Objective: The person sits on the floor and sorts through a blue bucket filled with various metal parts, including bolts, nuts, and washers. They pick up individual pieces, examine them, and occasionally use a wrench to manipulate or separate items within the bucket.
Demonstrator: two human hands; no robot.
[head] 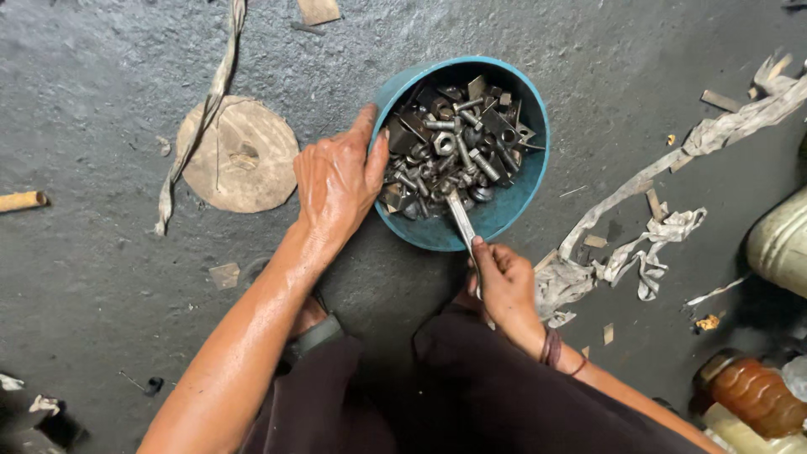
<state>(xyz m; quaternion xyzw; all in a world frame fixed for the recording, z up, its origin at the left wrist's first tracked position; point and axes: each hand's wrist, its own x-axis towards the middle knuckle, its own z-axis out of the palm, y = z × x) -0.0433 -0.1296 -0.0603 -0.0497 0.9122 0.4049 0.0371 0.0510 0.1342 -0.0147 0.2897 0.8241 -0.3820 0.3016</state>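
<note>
A teal round tub [514,200] stands on the dark floor, filled with several greasy nuts, bolts and metal pieces [450,143]. My left hand [336,181] grips the tub's left rim, thumb inside. My right hand [503,282] is closed around the handle of a metal spanner [462,223], whose far end pokes into the pile of bolts. My knees in dark trousers are at the bottom of the view.
A round wooden disc [239,155] lies to the left, with a cloth strip [202,113] across it. Torn rag strips [647,223] trail on the right. A brown bottle [752,395] and a pale container [782,240] sit at the right edge.
</note>
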